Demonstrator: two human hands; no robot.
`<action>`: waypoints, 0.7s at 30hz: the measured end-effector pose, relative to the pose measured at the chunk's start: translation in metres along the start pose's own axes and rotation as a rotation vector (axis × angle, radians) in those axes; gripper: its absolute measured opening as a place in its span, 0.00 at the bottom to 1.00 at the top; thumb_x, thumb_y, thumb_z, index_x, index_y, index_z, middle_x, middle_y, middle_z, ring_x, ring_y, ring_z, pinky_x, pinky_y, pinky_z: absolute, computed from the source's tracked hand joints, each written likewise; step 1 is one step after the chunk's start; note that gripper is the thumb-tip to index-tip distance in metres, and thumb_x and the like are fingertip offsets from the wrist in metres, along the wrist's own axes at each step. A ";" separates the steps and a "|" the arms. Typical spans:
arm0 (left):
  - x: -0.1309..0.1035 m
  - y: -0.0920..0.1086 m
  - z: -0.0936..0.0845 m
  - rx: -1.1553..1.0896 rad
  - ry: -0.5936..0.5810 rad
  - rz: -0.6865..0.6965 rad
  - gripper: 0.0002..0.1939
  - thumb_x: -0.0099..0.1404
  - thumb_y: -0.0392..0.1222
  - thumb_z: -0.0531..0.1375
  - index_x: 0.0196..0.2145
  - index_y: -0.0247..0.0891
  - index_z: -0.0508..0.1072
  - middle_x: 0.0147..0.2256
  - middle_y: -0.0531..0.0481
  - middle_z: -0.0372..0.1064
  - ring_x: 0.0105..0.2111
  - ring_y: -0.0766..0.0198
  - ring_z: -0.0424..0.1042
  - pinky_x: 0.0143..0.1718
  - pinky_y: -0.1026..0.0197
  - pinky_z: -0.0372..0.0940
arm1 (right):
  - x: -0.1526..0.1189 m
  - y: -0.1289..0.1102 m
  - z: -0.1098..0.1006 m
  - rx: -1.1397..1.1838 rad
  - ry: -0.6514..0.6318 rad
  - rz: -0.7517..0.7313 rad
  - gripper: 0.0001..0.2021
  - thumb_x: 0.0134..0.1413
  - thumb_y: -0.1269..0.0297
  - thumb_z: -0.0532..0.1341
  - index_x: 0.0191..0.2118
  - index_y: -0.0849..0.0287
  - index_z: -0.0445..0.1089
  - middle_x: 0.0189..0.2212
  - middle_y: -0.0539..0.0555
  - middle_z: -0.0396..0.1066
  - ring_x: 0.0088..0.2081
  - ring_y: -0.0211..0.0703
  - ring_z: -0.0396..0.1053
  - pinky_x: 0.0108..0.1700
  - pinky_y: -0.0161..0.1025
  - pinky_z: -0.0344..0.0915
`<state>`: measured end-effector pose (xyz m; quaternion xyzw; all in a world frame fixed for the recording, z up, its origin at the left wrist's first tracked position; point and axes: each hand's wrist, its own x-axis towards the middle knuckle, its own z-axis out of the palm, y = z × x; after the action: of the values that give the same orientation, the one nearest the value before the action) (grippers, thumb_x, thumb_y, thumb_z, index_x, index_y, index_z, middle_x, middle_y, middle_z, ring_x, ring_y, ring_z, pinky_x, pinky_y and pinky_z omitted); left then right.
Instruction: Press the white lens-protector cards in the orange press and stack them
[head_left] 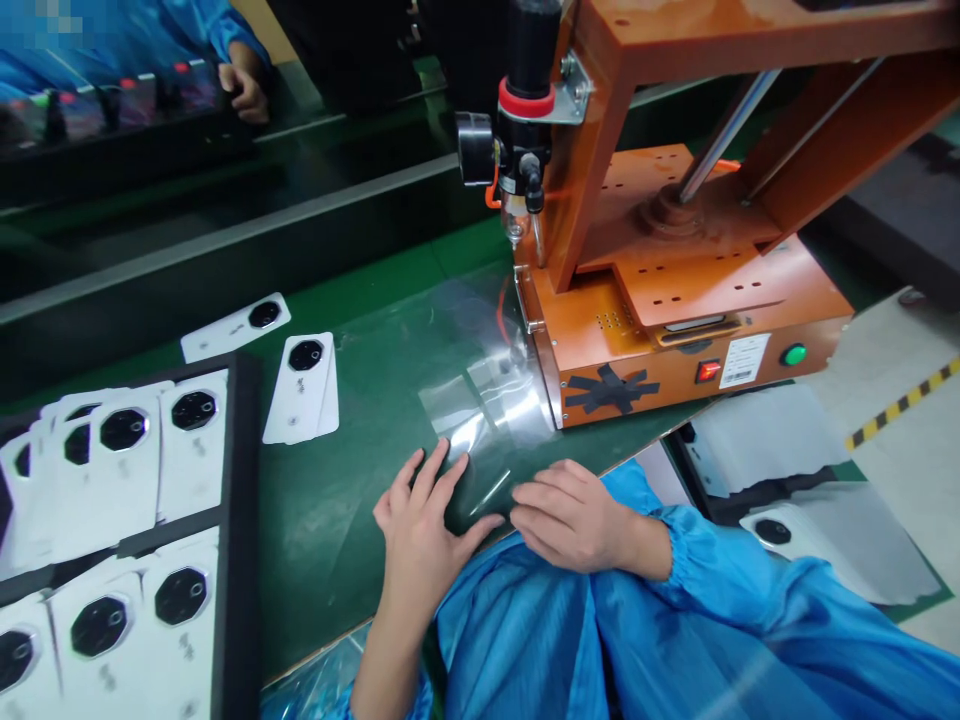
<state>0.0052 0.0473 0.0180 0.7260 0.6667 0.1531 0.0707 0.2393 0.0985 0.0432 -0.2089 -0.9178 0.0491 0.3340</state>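
On the green table mat (322,540), clear plastic film (457,410) lies near the front edge, shining under the light. My left hand (424,520) rests at the film's near left part, fingers spread. My right hand (566,515) is curled at the film's near right edge, its thumb and fingertips together; what they pinch, if anything, is too small to tell. More clear sheets (517,390) lie beyond, against the orange press. Two overlapping white phone back panels (304,400) with dark camera rings lie left of my hands, and another white panel (225,330) lies behind them.
A black divided tray (244,540) at the left holds several white panels. The orange press (622,390), with a gauge, a red switch and a green button, stands at the right. More panels under translucent sheets (765,435) lie lower right. Across the bench shows another person's hand (244,90).
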 end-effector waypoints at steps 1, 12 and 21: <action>0.000 0.000 -0.002 0.002 -0.021 0.000 0.38 0.58 0.63 0.68 0.62 0.47 0.69 0.67 0.39 0.61 0.65 0.37 0.58 0.57 0.37 0.55 | 0.000 -0.002 -0.002 0.063 0.067 0.055 0.06 0.60 0.69 0.64 0.43 0.58 0.73 0.42 0.56 0.75 0.42 0.45 0.70 0.41 0.44 0.67; 0.122 -0.067 -0.088 0.035 -0.255 -0.098 0.25 0.76 0.54 0.46 0.59 0.45 0.73 0.58 0.46 0.72 0.57 0.55 0.72 0.58 0.53 0.66 | 0.005 0.009 0.038 0.539 0.259 0.548 0.02 0.59 0.69 0.63 0.38 0.56 0.72 0.38 0.55 0.71 0.40 0.44 0.72 0.42 0.42 0.73; 0.279 -0.211 -0.137 0.388 -0.375 -0.351 0.21 0.70 0.49 0.62 0.56 0.37 0.70 0.55 0.42 0.69 0.52 0.54 0.72 0.53 0.44 0.71 | 0.003 0.006 0.037 0.462 0.280 0.518 0.05 0.59 0.72 0.61 0.39 0.54 0.70 0.36 0.55 0.70 0.38 0.45 0.72 0.38 0.43 0.73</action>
<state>-0.2201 0.3313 0.1178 0.6154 0.7739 -0.1278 0.0776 0.2162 0.1072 0.0147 -0.3578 -0.7448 0.3088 0.4710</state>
